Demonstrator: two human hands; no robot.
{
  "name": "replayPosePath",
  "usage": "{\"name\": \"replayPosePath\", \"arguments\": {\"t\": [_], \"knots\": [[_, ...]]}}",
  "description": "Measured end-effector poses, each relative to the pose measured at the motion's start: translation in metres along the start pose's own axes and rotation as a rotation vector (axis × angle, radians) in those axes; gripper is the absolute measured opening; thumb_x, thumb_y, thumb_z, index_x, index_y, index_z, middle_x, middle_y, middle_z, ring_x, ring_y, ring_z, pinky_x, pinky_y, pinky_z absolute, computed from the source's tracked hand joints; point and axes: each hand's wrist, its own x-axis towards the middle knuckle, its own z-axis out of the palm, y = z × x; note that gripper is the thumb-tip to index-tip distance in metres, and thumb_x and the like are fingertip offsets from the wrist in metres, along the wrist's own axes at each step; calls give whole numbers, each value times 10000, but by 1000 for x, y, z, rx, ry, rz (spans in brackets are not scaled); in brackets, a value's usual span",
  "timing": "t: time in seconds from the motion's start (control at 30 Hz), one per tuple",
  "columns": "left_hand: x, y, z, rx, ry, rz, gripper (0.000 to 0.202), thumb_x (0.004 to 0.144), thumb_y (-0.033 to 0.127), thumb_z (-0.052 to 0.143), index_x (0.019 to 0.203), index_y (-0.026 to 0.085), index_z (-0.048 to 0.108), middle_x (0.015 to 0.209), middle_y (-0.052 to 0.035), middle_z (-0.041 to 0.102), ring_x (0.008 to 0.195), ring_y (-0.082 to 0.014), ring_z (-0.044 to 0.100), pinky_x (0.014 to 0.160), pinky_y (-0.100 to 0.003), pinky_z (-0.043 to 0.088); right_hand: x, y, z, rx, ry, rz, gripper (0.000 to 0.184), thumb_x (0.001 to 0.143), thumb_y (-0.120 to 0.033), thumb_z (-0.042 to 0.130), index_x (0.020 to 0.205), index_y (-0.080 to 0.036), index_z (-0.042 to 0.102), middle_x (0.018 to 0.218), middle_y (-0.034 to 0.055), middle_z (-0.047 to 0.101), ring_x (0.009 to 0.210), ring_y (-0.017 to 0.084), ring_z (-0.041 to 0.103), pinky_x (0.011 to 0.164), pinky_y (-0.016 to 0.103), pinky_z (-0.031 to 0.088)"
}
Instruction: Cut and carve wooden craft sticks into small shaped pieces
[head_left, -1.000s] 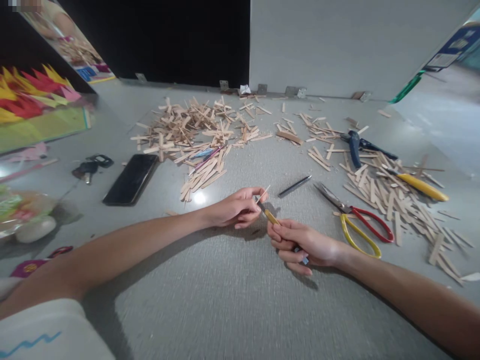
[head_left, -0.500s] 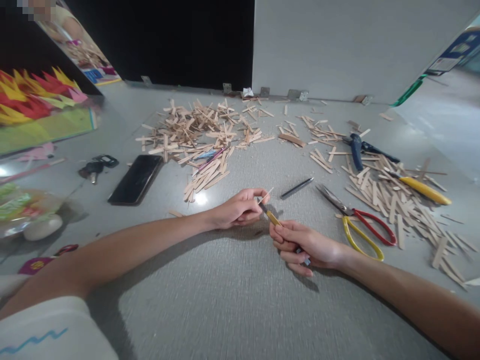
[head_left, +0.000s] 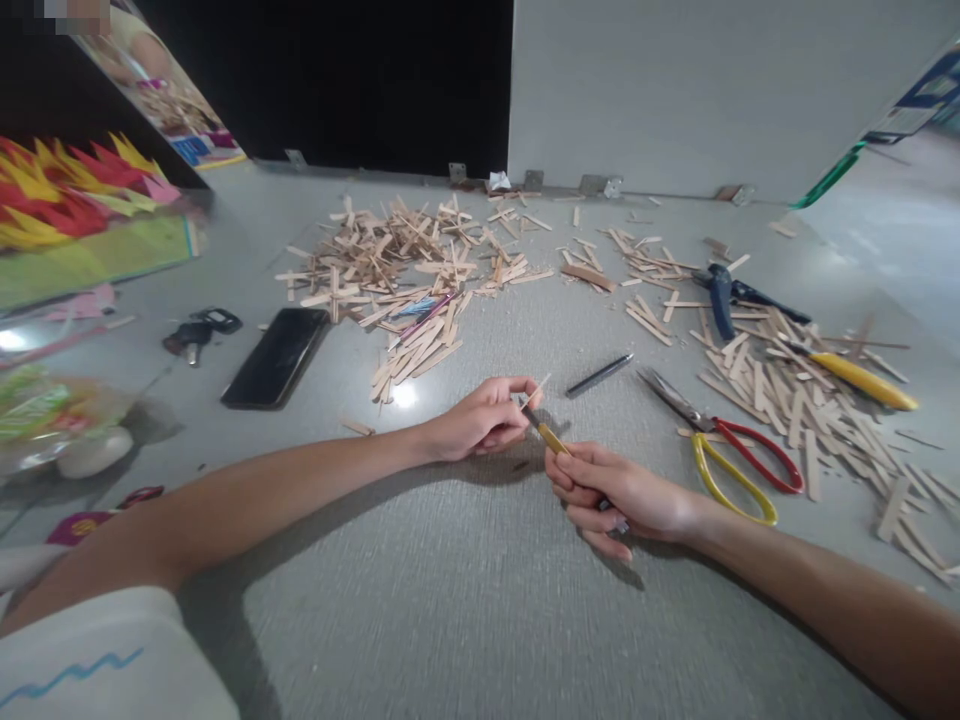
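Note:
My left hand [head_left: 480, 418] pinches a small thin wooden stick [head_left: 538, 390] near the middle of the table. Just to its right, my right hand [head_left: 611, 490] is closed round a slim yellow and dark tool [head_left: 552, 438] that looks like a utility knife. The tool's dark front end reaches up-left to the stick at my left fingertips; whether it touches is too small to tell. The rest of its handle is hidden in my palm, with a dark end showing below. A dark pen-like rod [head_left: 600, 375] lies beyond my hands.
Wooden stick pieces [head_left: 390, 250] lie heaped at the back, with more [head_left: 802, 400] on the right. Red-and-yellow-handled scissors [head_left: 705, 425], blue-handled cutters [head_left: 721, 300] and a yellow-handled tool [head_left: 862, 378] lie at right. A phone [head_left: 276, 358] and keys [head_left: 199, 330] lie left. Upright panels [head_left: 675, 90] stand behind.
The whole view has shifted slightly, so things sit a little farther right. Both hands keep their grips, with the yellow tool still against or near the stick.

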Motion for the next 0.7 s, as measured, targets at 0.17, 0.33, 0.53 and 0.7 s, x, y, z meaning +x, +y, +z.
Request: {"name": "replayPosePath", "arguments": {"t": [0.17, 0.33, 0.53, 0.7], "knots": [[-1, -1, 1, 35, 14, 16, 142, 840, 227, 624, 888, 238, 491, 404, 150, 437, 306, -59, 197, 313, -119, 229, 0, 0, 0, 4, 2, -15, 467, 993, -553, 715, 776, -237, 449, 568, -157, 286, 353, 31, 213, 314, 161, 463], [-2, -1, 1, 40, 37, 26, 137, 833, 230, 618, 883, 241, 491, 400, 151, 428, 303, -62, 189, 308, -124, 210, -1, 0, 0, -7, 1, -4, 466, 1002, -550, 705, 774, -237, 446, 556, -157, 294, 355, 32, 228, 323, 160, 474], [-2, -2, 3, 48, 73, 38, 132, 824, 232, 619, 887, 239, 504, 397, 144, 449, 300, -70, 213, 307, -132, 241, -1, 1, -1, -13, -4, -2, 463, 1009, -564, 690, 783, -238, 451, 545, -163, 277, 346, 33, 227, 328, 169, 491], [-3, -1, 4, 56, 91, 55, 122, 833, 230, 620, 885, 236, 509, 391, 145, 445, 297, -65, 209, 307, -129, 218, -2, 1, 0, -20, -3, -9, 468, 1021, -553, 681, 771, -237, 443, 548, -160, 284, 345, 31, 229, 322, 168, 497]]}}
